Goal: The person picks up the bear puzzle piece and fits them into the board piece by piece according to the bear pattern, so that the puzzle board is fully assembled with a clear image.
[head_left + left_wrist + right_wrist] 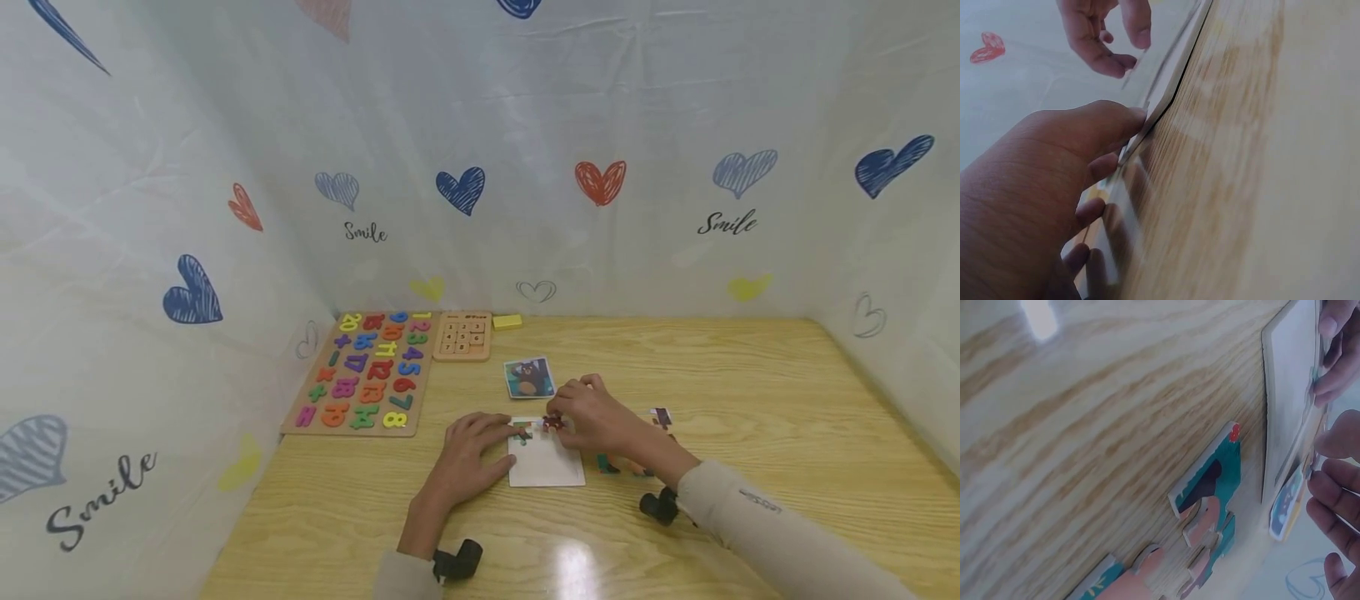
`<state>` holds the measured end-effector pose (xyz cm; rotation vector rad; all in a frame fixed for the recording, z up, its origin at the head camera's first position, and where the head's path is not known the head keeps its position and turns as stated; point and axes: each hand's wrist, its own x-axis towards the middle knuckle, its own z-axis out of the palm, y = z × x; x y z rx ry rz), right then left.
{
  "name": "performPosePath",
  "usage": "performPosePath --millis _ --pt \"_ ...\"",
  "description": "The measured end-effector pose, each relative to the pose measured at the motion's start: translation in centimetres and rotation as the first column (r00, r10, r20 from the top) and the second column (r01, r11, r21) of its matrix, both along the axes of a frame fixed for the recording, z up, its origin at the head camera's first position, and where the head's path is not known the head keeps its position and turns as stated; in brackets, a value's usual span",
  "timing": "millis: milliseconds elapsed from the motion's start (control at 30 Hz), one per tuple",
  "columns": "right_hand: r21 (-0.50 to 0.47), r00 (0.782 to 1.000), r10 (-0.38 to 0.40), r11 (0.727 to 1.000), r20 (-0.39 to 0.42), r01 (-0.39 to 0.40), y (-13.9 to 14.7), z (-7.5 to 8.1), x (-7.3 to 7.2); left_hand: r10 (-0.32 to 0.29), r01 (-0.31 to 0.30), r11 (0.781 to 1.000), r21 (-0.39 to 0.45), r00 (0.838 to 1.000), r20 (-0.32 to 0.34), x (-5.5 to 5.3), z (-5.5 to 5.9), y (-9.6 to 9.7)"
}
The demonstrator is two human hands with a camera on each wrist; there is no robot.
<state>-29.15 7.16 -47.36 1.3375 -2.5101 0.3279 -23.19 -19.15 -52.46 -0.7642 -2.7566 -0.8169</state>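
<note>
A white puzzle tray (551,467) lies on the table before me, with a green jigsaw piece (522,432) in its upper left corner. My left hand (472,454) rests at the tray's left side, fingers extended; its index fingertip touches that corner piece. In the left wrist view, the left thumb (1113,122) lies on the tray's edge. Over the tray's upper edge, my right hand (596,414) pinches a dark brown-red jigsaw piece (553,423) between thumb and fingers. Loose jigsaw pieces (1213,475) lie right of the tray, partly hidden under the right forearm in the head view.
Behind the tray lies a bear picture card (531,377). Farther left are a number board (423,392) with colourful numerals, a wooden sliding number puzzle (453,354) and a yellow block (507,322). A heart-printed curtain (540,242) borders the table's back and sides.
</note>
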Motion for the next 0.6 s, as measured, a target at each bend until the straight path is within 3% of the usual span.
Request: performPosePath --millis 300,600 --pt "-0.005 1.000 0.023 1.000 -0.013 -0.023 -0.1 -0.3 -0.2 -0.013 0.013 1.000 0.009 0.999 -0.030 0.0 -0.1 0.1" --pt "0.066 0.997 -0.035 0.997 0.064 0.031 -1.0 -0.3 0.1 -0.018 0.018 1.000 0.016 0.999 -0.031 0.0 0.0 0.1"
